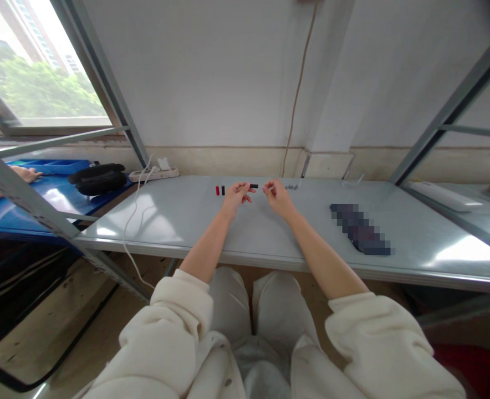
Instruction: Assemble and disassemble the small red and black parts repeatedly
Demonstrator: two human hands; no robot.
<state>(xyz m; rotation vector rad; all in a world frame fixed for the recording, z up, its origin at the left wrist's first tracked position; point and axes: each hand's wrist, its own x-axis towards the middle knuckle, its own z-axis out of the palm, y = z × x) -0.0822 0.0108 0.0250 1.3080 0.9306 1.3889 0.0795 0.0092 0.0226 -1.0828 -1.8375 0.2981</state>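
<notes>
1. Left hand (239, 193) pinches a small black cylinder (254, 186).
2. Right hand (277, 195), at the cylinder's three o'clock, bunched; cannot tell if holding anything.
3. Past that, tiny grey metallic pieces (292, 187), indistinct.

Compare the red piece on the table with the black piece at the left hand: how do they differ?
Colour: the red piece is red, the black piece black.
Place: the red piece rests on the table; the black piece is held in the left hand.
Pose: the red piece runs up the picture, the black piece across it.
Shared: both are small and longer than wide.
</notes>
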